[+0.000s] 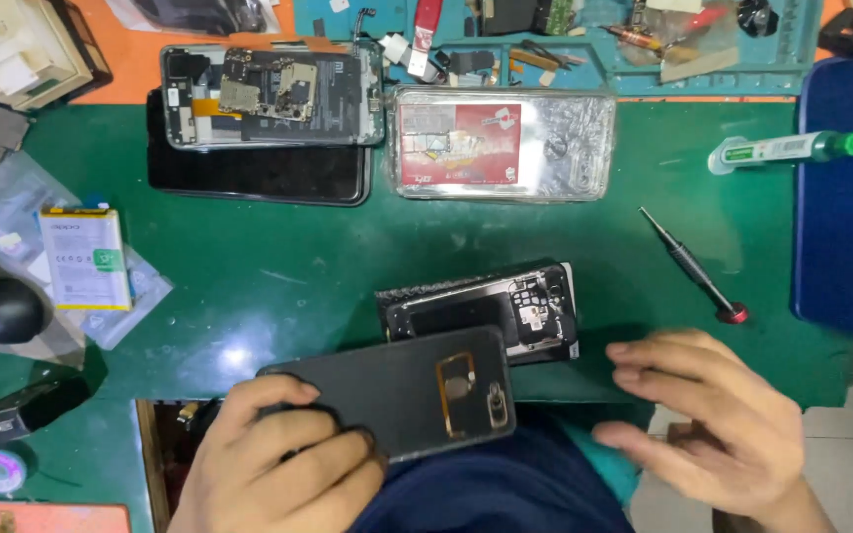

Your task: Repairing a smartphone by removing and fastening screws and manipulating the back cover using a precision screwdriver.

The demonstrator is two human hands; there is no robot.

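My left hand (278,464) grips the near end of a dark grey phone back cover (417,390) with camera cut-outs, held flat over the table's front edge. Just behind it lies an opened phone (505,311) with its black inner frame showing. My right hand (713,419) hovers to the right of both, fingers spread and pointing left, holding nothing. A small screwdriver (693,266) with a red cap lies beyond the right hand.
On the green mat (298,266) at the back sit a disassembled phone (269,94) atop a black screen panel, and a clear case (501,143) with a red card. A white battery (83,259) lies left, a green-capped tube (787,148) right, a blue tool tray (644,44) behind.
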